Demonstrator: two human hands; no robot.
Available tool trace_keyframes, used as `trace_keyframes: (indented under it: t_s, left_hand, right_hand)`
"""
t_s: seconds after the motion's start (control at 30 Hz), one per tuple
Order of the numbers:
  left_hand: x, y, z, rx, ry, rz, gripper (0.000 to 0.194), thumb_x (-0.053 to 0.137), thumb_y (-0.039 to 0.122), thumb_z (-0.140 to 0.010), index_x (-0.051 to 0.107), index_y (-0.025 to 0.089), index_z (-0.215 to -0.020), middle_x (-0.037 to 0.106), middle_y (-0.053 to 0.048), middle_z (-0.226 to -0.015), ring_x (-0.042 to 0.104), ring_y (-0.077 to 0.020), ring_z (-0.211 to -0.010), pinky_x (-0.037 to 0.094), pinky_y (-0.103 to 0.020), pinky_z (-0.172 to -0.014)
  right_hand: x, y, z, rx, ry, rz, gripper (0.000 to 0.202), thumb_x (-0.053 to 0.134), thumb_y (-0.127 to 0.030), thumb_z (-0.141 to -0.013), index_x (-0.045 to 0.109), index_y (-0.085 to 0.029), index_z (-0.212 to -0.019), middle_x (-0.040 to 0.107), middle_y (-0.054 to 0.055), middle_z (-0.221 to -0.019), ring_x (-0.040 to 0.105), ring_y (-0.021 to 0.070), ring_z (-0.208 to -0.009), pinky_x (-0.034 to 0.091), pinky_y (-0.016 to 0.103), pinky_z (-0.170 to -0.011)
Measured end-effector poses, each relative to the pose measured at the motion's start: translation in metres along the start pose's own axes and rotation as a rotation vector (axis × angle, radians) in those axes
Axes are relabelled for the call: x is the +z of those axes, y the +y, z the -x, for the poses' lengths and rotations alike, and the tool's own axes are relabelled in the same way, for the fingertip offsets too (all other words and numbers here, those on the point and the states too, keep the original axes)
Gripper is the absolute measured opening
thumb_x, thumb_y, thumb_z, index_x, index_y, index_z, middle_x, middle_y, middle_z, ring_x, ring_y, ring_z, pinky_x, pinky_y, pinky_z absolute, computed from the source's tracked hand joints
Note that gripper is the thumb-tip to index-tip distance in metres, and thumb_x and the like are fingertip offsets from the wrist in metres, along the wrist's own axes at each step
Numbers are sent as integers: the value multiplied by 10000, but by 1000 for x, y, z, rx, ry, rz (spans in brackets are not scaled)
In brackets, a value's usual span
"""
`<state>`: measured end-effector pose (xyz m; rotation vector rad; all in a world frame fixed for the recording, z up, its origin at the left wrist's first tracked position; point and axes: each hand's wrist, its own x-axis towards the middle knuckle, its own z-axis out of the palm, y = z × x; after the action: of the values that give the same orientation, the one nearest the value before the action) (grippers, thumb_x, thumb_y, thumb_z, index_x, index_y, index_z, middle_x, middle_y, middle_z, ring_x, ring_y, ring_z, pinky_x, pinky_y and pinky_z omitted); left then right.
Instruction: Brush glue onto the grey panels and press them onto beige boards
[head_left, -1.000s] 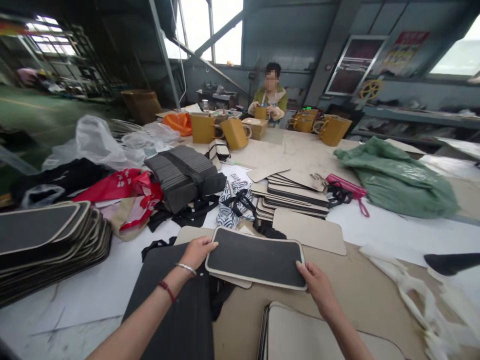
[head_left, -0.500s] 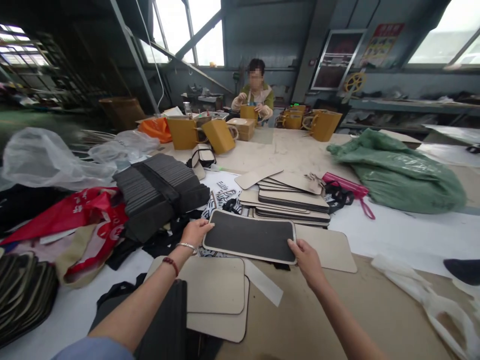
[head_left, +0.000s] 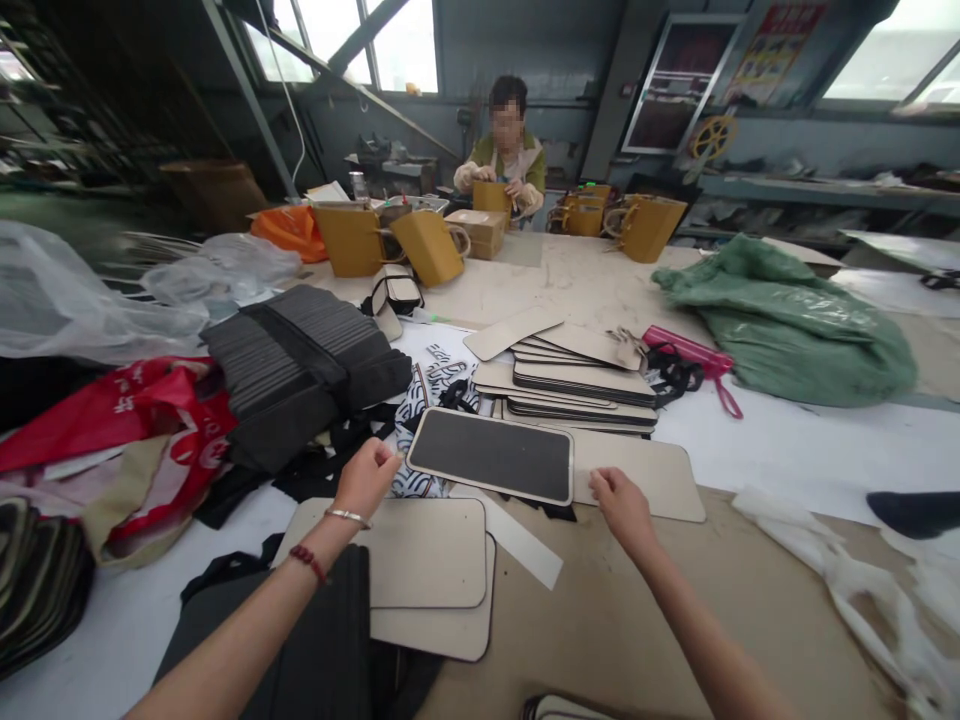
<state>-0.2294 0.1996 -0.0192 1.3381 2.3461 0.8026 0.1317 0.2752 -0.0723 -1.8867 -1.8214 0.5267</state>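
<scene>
A black panel with a pale border (head_left: 491, 455) lies in the middle of the table, partly over a beige panel (head_left: 645, 475). Just off its left end is my left hand (head_left: 367, 480), fingers curled closed with nothing visible in them. My right hand (head_left: 621, 505) is beyond its right end, above the beige panel, thumb and fingers pressed together and no object showing. Behind the black panel stands a stack of beige panels (head_left: 577, 385). Two more beige panels (head_left: 431, 550) lie near my left forearm, with a white strip (head_left: 521, 540) beside them.
A bundle of dark grey pieces (head_left: 300, 360) and red cloth (head_left: 165, 420) are on the left. A green bag (head_left: 795, 325) and pink pouch (head_left: 686, 350) lie at right. Across the table, a person (head_left: 506, 160) handles a yellow piece among yellow bags (head_left: 431, 245).
Both hands have let go of the black panel and moved apart from its ends. The panel now rests on the table. The camera view has shifted slightly.
</scene>
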Motion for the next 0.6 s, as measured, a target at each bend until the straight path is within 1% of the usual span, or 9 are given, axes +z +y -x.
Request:
trace_keyframes:
  t_s: [0.07, 0.13, 0.2, 0.23, 0.3, 0.37, 0.47, 0.53, 0.6]
  left_hand:
    - [-5, -1, 19, 89, -67, -32, 164, 485, 309, -724, 447, 210, -599, 492, 52, -522, 499, -131, -530, 364, -234, -537]
    - [-2, 2, 37, 240, -140, -32, 138, 460, 298, -753, 508, 209, -659, 565, 28, -614, 540, -143, -611, 417, -251, -607]
    - [9, 9, 51, 409, -172, -36, 145, 444, 262, -776, 576, 203, -782, 632, -21, -787, 575, -173, -780, 453, -298, -747]
    - [17, 14, 56, 482, -175, -48, 171, 446, 237, -781, 593, 196, -859, 642, -47, -884, 570, -189, -873, 446, -328, -822]
    - [37, 29, 64, 575, -179, -92, 246, 466, 190, -777, 590, 178, -990, 620, -89, -1045, 535, -216, -1014, 411, -383, -926]
    - [57, 46, 68, 609, -214, -145, 313, 501, 168, -767, 567, 171, -1073, 569, -113, -1170, 483, -238, -1120, 381, -417, -976]
    - [83, 70, 68, 608, -290, -221, 422, 553, 164, -747, 521, 178, -1167, 461, -131, -1315, 366, -274, -1247, 328, -460, -1023]
    - [95, 80, 67, 596, -332, -269, 465, 561, 166, -748, 496, 183, -1208, 407, -138, -1362, 320, -296, -1278, 308, -474, -1032]
    - [104, 85, 65, 579, -345, -309, 459, 541, 168, -766, 489, 179, -1221, 389, -151, -1373, 326, -307, -1274, 313, -474, -1026]
  right_hand:
    - [-1, -2, 2, -50, 1, 42, 328, 361, -303, -822, 635, -154, -922, 633, 102, -869, 573, 216, -843, 414, 305, -755]
    - [1, -7, 3, -112, -6, 70, 328, 368, -270, -830, 617, -157, -1012, 611, 109, -946, 542, 216, -918, 389, 304, -817]
    - [5, -10, 5, -211, -29, 144, 351, 374, -266, -843, 570, -180, -1121, 584, 103, -973, 517, 216, -926, 387, 300, -811]
    - [7, -11, 5, -268, -42, 202, 366, 381, -276, -849, 541, -188, -1167, 571, 102, -975, 509, 220, -911, 395, 300, -789]
    - [10, -11, 6, -366, -53, 327, 396, 412, -309, -851, 499, -186, -1217, 547, 108, -981, 493, 233, -886, 408, 309, -756]
    - [13, -9, 5, -413, -39, 399, 412, 460, -336, -837, 495, -177, -1216, 535, 113, -977, 482, 243, -877, 415, 323, -757]
    - [16, -4, 3, -446, -8, 410, 393, 515, -337, -813, 516, -193, -1178, 538, 107, -958, 480, 245, -874, 421, 332, -765]
    - [17, -1, 3, -463, 7, 398, 360, 528, -326, -808, 531, -200, -1145, 542, 104, -951, 484, 245, -873, 427, 331, -754]
    - [19, 0, 5, -476, 21, 377, 315, 529, -317, -808, 547, -198, -1099, 545, 102, -945, 487, 245, -883, 427, 327, -749]
